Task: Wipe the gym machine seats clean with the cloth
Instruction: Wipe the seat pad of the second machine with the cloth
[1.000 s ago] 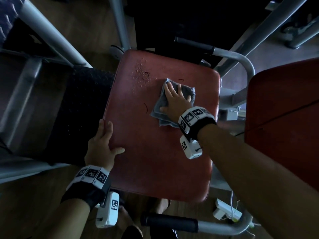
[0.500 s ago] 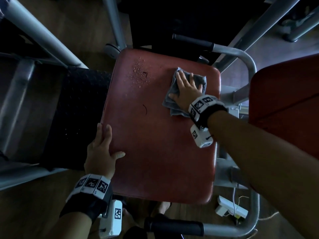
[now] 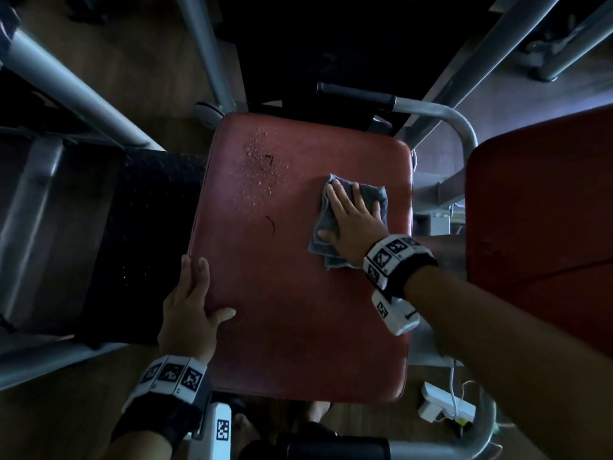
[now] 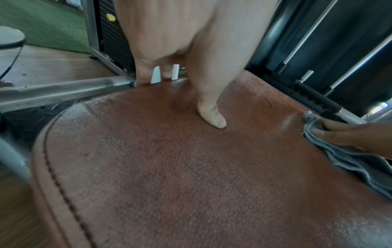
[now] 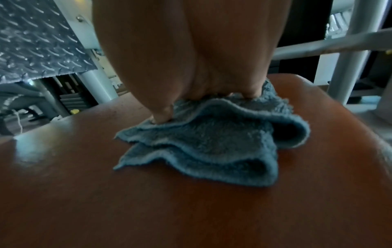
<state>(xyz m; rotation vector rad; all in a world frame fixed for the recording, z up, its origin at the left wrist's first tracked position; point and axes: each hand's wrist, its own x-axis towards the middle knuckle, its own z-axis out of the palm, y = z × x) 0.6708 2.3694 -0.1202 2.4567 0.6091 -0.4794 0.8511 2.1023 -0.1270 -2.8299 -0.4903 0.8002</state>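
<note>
The red padded seat [image 3: 282, 310] fills the middle of the head view. A folded grey-blue cloth [image 3: 376, 197] lies on its far right part. My right hand [image 3: 351, 214] presses flat on the cloth with straight, spread fingers. In the right wrist view the cloth [image 5: 212, 147] bunches in folds under the palm. My left hand [image 3: 190, 300] rests against the seat's left edge, fingers straight along the side, thumb [image 4: 212, 115] on top. A patch of droplets [image 3: 258, 167] and a dark hair-like strand [image 3: 271, 224] sit on the seat's far left part.
A grey handle bar with a black grip [image 3: 355, 94] curves round the seat's far right corner. A second red pad [image 3: 537, 227] stands close at the right. Left of the seat are a black tread plate [image 3: 142, 227] and grey frame tubes [image 3: 83, 94]. A white power strip [image 3: 444, 406] lies on the floor.
My right hand slid the cloth right to the seat's far right corner, then back toward me along the right side. The left hand stayed on the left edge.
</note>
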